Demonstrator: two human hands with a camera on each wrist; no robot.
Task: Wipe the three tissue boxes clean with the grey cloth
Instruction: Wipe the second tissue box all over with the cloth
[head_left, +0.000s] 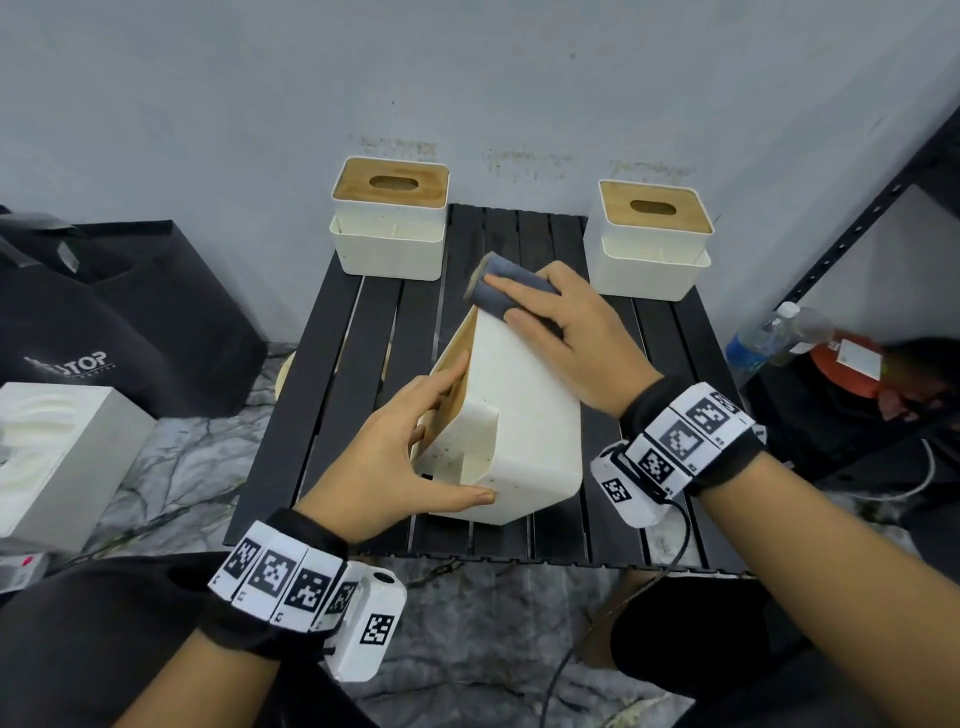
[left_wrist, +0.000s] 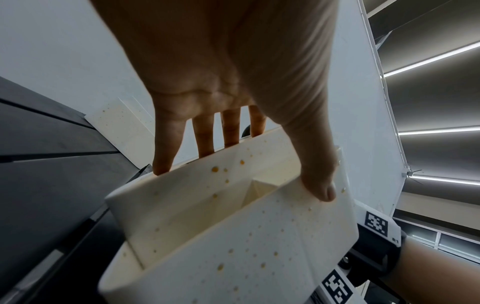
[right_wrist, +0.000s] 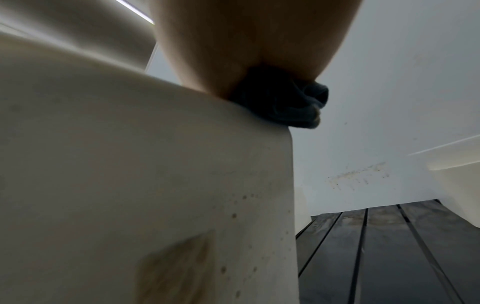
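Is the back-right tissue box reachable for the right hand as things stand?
Probably yes: the right hand, holding the grey cloth on the tilted box, is near the back-right box, with only bare table slats between them.

From the head we look steeply down on the black slatted table (head_left: 363, 338), the wall (head_left: 467, 78) across the upper frame. Our left-wrist view runs along the left hand (left_wrist: 221, 61), very close to the tilted tissue box (left_wrist: 233, 246) at lower centre. Our right-wrist view looks up that box's side, grey cloth (right_wrist: 285, 102) at upper centre. All three share box and slats.
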